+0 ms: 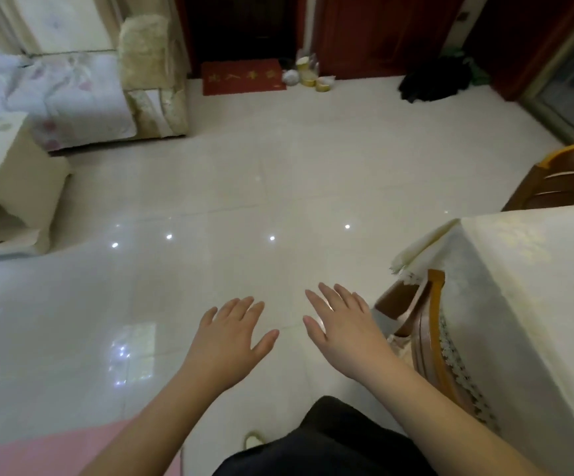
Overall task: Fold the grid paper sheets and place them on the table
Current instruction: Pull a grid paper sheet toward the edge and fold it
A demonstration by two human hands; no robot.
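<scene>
My left hand (230, 334) and my right hand (342, 329) are stretched out in front of me over the tiled floor, palms down, fingers straight and spread, holding nothing. The table (533, 290), covered with a cream patterned cloth, stands at the right, just right of my right hand. No grid paper sheets show in this view.
A wooden chair (426, 324) is tucked under the table's near side, another chair (560, 176) behind it. A cream low table (7, 187) and a sofa (79, 97) stand at the left. A red doormat (242, 76) and a dark heap (433, 80) lie by the far doors. A pink mat (55, 451) lies at bottom left.
</scene>
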